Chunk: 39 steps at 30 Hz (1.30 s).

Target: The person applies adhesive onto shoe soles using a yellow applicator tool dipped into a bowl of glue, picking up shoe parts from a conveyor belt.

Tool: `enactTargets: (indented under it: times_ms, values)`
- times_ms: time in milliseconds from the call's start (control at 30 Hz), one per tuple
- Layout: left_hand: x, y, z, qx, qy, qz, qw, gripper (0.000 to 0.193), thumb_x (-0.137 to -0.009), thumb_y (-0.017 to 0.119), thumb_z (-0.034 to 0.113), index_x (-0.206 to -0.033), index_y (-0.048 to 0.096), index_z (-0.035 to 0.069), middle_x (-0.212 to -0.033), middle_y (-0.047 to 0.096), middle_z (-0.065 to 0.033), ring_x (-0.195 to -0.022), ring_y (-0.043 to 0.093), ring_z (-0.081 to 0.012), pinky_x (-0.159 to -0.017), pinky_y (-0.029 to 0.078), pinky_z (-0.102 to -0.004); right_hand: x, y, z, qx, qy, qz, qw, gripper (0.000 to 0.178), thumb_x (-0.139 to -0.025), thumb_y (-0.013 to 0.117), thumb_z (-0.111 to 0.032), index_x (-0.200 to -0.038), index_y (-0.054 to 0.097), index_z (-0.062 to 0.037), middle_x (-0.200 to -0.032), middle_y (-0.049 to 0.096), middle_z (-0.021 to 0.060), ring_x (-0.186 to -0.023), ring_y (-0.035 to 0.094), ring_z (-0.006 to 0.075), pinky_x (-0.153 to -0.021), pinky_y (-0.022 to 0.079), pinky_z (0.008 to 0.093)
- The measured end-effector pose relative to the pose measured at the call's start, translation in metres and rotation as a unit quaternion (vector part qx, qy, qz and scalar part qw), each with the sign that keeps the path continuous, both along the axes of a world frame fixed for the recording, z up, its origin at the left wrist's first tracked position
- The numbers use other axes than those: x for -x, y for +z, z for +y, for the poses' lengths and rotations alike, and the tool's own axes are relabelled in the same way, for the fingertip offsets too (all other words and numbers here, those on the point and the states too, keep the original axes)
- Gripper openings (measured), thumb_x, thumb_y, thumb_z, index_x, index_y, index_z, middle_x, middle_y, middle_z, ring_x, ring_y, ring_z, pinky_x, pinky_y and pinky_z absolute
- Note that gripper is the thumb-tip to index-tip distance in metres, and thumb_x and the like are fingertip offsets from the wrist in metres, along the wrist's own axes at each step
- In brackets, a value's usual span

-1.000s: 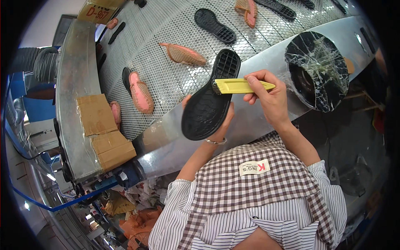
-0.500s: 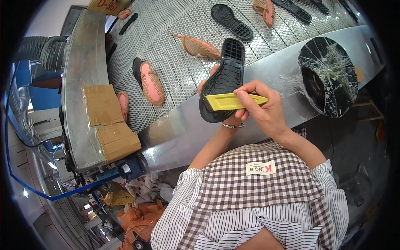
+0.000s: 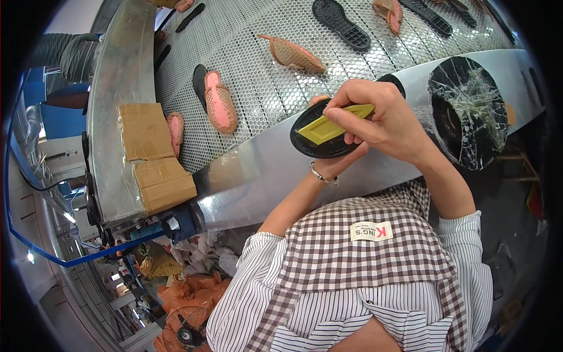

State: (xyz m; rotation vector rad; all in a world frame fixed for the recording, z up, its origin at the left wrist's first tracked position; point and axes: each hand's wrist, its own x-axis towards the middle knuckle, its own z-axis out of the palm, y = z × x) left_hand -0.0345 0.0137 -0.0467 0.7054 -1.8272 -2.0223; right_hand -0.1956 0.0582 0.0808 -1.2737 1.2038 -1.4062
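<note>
Over the metal edge, a black shoe sole (image 3: 328,150) is tilted, with its wide rounded end toward me. My left hand (image 3: 347,161) grips it from beneath; a fingertip shows past its far rim, and most of the fingers are hidden. Between the thumb and fingers of my right hand (image 3: 387,117) is a flat, yellow-handled brush (image 3: 321,130). Its slanted lower end lies over the wide part of the sole. I cannot tell whether it touches the surface. My right hand hides the middle of the sole.
A perforated surface (image 3: 258,88) carries pink woven sandal uppers (image 3: 296,54), a black sole (image 3: 342,24) and a pink-lined sandal piece (image 3: 220,105). To the right sits a round black container (image 3: 440,111) webbed with whitish strands. Cardboard (image 3: 161,186) covers part of the left metal ledge.
The sole has turned clockwise and tipped, its narrow end swinging right. My right hand has risen and moved across it with the brush. The sandal pieces have shifted slightly in view.
</note>
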Motion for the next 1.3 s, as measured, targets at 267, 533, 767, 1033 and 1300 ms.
enactTargets:
  times_ms: [267,533,767,1033,1300]
  values:
    - [0.002,0.016,0.010,0.009,0.030,-0.075,0.997,0.038,-0.078,0.075,0.017,-0.110,0.056,0.008,-0.103,0.058,-0.0012,-0.094,0.057,-0.0119,-0.084,0.048,-0.0282,0.015,0.007,-0.015,0.166,0.067,0.197,0.964,0.008,-0.080,0.068,-0.006,-0.082,0.065,0.0006,-0.079,0.063,0.0066,-0.064,0.063,0.0165,-0.057,0.049,0.0279]
    - [0.014,0.033,0.005,-0.063,0.168,0.074,0.981,0.043,-0.081,0.071,0.009,-0.120,0.053,0.005,-0.113,0.059,-0.0034,-0.103,0.058,-0.0128,-0.091,0.048,-0.0287,0.035,0.012,-0.007,0.207,0.042,0.213,0.954,0.010,-0.082,0.068,-0.006,-0.089,0.067,-0.0002,-0.082,0.063,0.0055,-0.064,0.062,0.0153,-0.055,0.046,0.0262]
    - [0.005,0.014,-0.007,-0.206,0.283,0.139,0.927,0.048,-0.081,0.066,-0.005,-0.124,0.049,0.006,-0.117,0.057,-0.0051,-0.107,0.056,-0.0147,-0.090,0.048,-0.0275,0.016,0.006,0.013,-0.023,-0.137,-0.034,0.990,0.015,-0.090,0.063,-0.013,-0.092,0.065,0.0015,-0.075,0.064,0.0037,-0.054,0.058,0.0051,-0.047,0.045,0.0174]
    - [0.009,0.015,-0.001,-0.071,0.212,0.079,0.972,0.030,-0.083,0.068,0.004,-0.109,0.055,0.007,-0.096,0.059,-0.0003,-0.089,0.058,-0.0106,-0.078,0.049,-0.0258,-0.013,-0.019,-0.005,-0.074,-0.051,-0.134,0.987,0.016,-0.091,0.063,-0.014,-0.092,0.064,0.0021,-0.073,0.064,0.0036,-0.054,0.059,0.0051,-0.045,0.044,0.0165]
    - [0.003,0.004,-0.003,0.013,0.101,0.085,0.991,0.023,-0.080,0.071,0.009,-0.093,0.053,0.008,-0.074,0.047,0.0045,-0.075,0.052,-0.0080,-0.071,0.046,-0.0250,-0.019,-0.017,-0.014,-0.081,-0.009,-0.081,0.993,0.015,-0.091,0.063,-0.014,-0.090,0.065,0.0012,-0.071,0.064,0.0028,-0.054,0.059,0.0050,-0.047,0.046,0.0163]
